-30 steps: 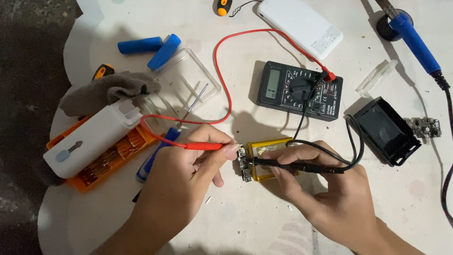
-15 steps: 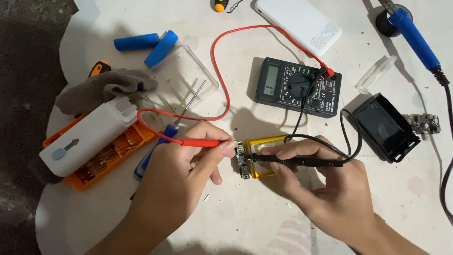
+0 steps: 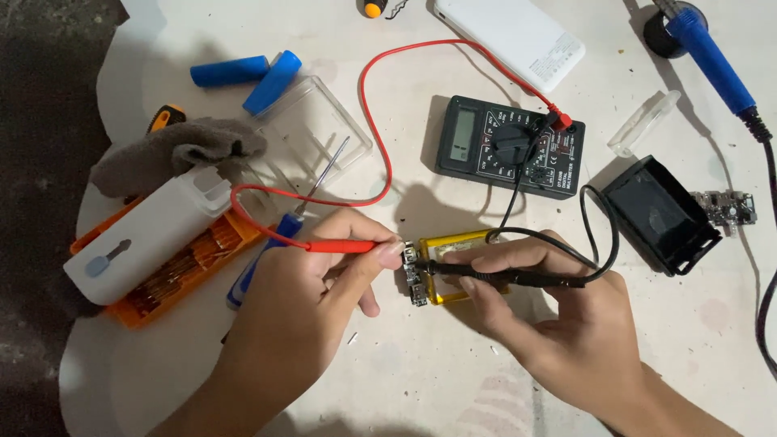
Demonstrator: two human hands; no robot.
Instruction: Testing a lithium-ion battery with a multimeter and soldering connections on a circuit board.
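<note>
My left hand [image 3: 312, 303] pinches a red test probe [image 3: 344, 245], its tip against a small circuit board [image 3: 414, 275] at the left end of a yellow flat battery pack [image 3: 455, 245]. My right hand [image 3: 558, 332] grips a black test probe [image 3: 510, 277], whose tip also touches the board. Red and black leads run up to a black multimeter [image 3: 510, 146] lying flat behind the hands.
A white case [image 3: 150, 235] lies on an orange bit tray [image 3: 190, 271] at left, by a grey cloth [image 3: 170, 154], two blue cells [image 3: 247, 71], a clear plastic lid [image 3: 312, 137] and a screwdriver [image 3: 275, 243]. At right: black box [image 3: 660, 214], blue soldering iron [image 3: 712, 57], white power bank [image 3: 510, 36].
Both hands and probes stay on the board with only slight shifts. The view has drifted a little.
</note>
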